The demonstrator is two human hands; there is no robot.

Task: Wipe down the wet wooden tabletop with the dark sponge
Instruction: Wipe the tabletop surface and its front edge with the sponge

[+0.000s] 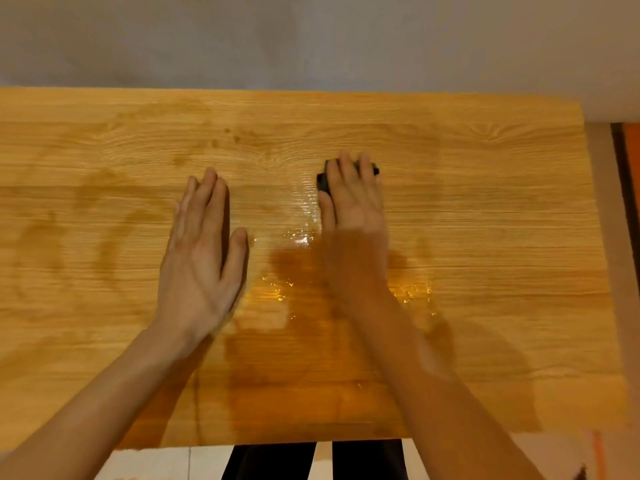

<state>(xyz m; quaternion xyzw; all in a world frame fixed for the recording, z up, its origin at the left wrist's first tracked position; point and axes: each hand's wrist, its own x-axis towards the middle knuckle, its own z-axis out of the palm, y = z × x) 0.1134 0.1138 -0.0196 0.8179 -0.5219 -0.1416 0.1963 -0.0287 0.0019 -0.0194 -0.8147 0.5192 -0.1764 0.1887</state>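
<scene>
Head view: dark sponge (323,181) sits mid-tabletop, right of centre, mostly hidden under right hand (353,202), fingers straight and close together, pressing it flat. Wooden tabletop (485,237) shows wet patches and glare (biggest between the forearms). Grey wall (311,36) behind. Left hand (201,251) flat on wood, fingers together, thumb splayed.

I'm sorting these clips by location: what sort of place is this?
Probably a room in a home, though little shows. A wood-grain tabletop stands against a plain pale wall, with light floor tiles below its near edge. The right hand presses a dark sponge on the wet wood.
</scene>
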